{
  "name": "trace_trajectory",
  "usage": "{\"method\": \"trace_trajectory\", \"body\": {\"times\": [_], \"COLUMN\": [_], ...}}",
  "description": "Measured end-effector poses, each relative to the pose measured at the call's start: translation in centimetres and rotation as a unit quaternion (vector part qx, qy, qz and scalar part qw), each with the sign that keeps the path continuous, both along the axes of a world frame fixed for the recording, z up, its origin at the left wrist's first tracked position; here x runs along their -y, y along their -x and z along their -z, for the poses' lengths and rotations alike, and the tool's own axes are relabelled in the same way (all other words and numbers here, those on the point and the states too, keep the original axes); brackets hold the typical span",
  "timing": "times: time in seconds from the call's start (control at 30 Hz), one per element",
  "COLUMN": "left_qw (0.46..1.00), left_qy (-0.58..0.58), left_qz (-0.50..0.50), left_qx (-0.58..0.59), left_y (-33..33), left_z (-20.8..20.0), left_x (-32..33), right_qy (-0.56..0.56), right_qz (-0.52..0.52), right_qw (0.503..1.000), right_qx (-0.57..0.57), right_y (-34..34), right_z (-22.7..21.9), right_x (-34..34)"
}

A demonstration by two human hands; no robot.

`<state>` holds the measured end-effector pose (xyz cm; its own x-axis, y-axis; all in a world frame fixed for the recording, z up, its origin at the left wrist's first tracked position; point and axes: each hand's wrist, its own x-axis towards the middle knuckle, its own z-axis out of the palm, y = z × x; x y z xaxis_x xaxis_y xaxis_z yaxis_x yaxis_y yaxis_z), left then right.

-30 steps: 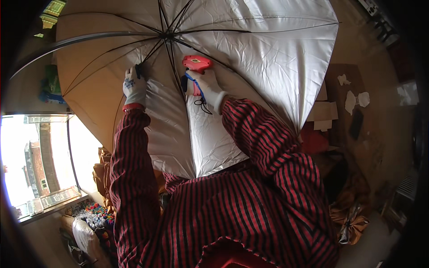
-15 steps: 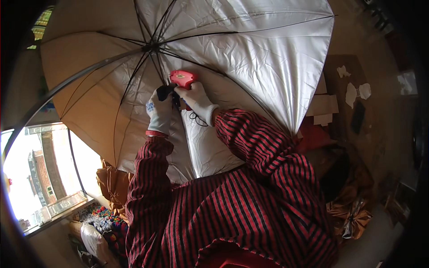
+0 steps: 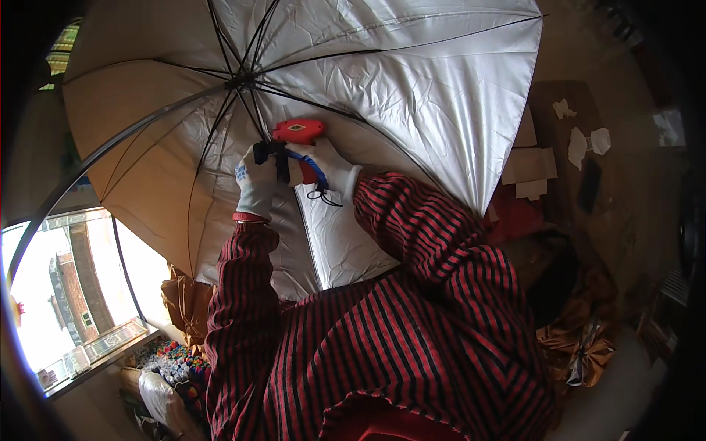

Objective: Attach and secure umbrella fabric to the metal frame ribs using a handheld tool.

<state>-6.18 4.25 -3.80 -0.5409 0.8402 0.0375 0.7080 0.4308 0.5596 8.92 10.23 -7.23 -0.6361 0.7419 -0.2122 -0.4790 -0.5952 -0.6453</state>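
Note:
A large open umbrella (image 3: 441, 81) with a silvery inner side and thin black ribs spreads in front of me. My right hand (image 3: 332, 167), in a white glove, is closed around the handle of a red tagging gun (image 3: 300, 131) with a blue trigger part. In its own white glove, my left hand (image 3: 257, 184) pinches a dark fabric strap (image 3: 273, 152) right at the gun's front end. Whether the gun's tip goes into the strap is too small to tell. A thin black cord loop (image 3: 323, 197) dangles below my right hand.
Left of me is a bright window (image 3: 77, 287), with a brown wrapped bundle (image 3: 185, 303) and colourful pompom trim (image 3: 173, 360) near it. Cardboard pieces (image 3: 531, 173) lie at the right on a brown surface. A folded brown umbrella (image 3: 585, 353) rests lower right.
The tagging gun has turned nearly level and its blue trigger part now shows. My hands and the strap sit slightly further left, and the umbrella has shifted slightly left and up in view.

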Motion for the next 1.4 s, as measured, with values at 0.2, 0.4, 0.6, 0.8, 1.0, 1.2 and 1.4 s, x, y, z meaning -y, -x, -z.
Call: {"method": "trace_trajectory", "body": {"times": [0.2,0.4,0.6,0.8,1.0,1.2,1.4], "left_qw": [1.0,0.996,0.988,0.981,0.975,0.985,0.999], "left_qy": [-0.011,-0.009,-0.014,-0.029,-0.029,-0.017,0.036], "left_qz": [0.012,-0.01,-0.009,-0.003,-0.005,0.012,0.01], "left_qx": [0.019,0.088,0.154,0.194,0.22,0.169,0.029], "left_y": [0.4,0.7,0.3,0.0,-0.5,0.0,1.5], "left_z": [0.0,-0.2,-0.9,-1.2,-1.8,-1.0,0.9], "left_x": [0.2,0.2,0.4,0.4,0.5,0.5,0.0], "right_qy": [0.127,0.07,-0.091,0.067,-0.272,-0.465,0.034], "right_qz": [-0.083,-0.177,-0.191,-0.215,-0.195,-0.121,-0.165], "right_qw": [0.978,0.967,0.975,0.97,0.941,0.873,0.981], "right_qx": [-0.147,-0.168,-0.072,-0.095,0.042,0.086,0.098], "right_y": [0.0,-0.7,-1.1,-1.2,-0.4,-0.4,1.1], "right_z": [1.4,1.4,0.4,-0.4,0.6,0.3,-1.6], "right_x": [-0.4,-1.4,-2.3,-2.7,-3.5,-3.9,-3.0]}}
